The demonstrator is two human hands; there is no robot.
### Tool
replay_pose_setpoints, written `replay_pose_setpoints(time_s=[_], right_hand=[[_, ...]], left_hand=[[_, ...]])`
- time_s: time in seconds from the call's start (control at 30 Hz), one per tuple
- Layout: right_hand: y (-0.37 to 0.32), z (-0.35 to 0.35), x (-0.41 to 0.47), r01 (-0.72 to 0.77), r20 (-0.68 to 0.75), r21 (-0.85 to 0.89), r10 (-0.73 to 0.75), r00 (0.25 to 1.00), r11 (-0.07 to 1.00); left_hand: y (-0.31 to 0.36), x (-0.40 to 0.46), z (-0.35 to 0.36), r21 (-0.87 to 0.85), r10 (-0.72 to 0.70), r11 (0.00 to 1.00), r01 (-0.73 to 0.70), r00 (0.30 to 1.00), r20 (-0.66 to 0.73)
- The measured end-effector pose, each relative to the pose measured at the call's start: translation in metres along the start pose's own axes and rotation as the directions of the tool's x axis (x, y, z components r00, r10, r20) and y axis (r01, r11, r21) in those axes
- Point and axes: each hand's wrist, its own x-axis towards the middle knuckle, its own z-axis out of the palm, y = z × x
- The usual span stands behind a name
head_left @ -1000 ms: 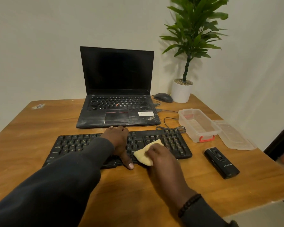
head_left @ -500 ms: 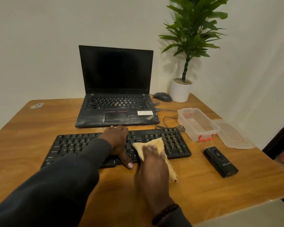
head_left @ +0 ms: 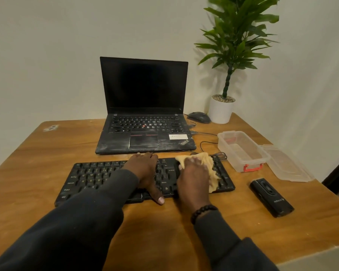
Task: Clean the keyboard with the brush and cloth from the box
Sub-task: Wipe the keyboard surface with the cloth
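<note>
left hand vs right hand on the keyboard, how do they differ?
The right hand presses the yellow cloth onto the right end of the keyboard; the left hand holds nothing and rests flat on the middle keys. The right wrist wears a dark bead bracelet; no bracelet shows on the left wrist. Both arms wear dark sleeves and both hands lie on the keyboard.

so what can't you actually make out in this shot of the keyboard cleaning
All from the head view:
- Keys under the left hand and right hand: covered by the hands and the cloth.
- Right hand's grip on the cloth: fingers blurred.
- The brush: none recognisable; the box looks empty.
- Dust on the keyboard: too fine to judge.
- Black device: its print too small.
</note>
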Motion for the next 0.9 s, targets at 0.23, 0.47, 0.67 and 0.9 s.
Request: replay_pose_setpoints(time_s=[0.23,0.47,0.67,0.9], right_hand=[[0.003,-0.048,0.017,-0.223,0.145,0.51,0.173,0.974,0.831],[-0.006,-0.02,0.022,0.108,0.191,0.317,-0.175,0.966,0.942],[-0.027,-0.008,0.042,0.255,0.125,0.221,-0.286,0.95,0.941],[-0.028,-0.004,0.013,0.405,0.315,0.01,-0.387,0.867,0.914]], left_hand=[[0.0,0.0,-0.001,0.006,0.006,1.0,-0.006,1.0,0.001],[-0.003,-0.005,0.001,-0.08,0.02,0.997,-0.022,0.999,-0.026],[-0.012,-0.018,0.001,-0.059,0.028,0.998,-0.03,0.999,-0.038],[-0.017,-0.007,0.003,0.005,-0.063,0.998,0.063,0.998,-0.029]])
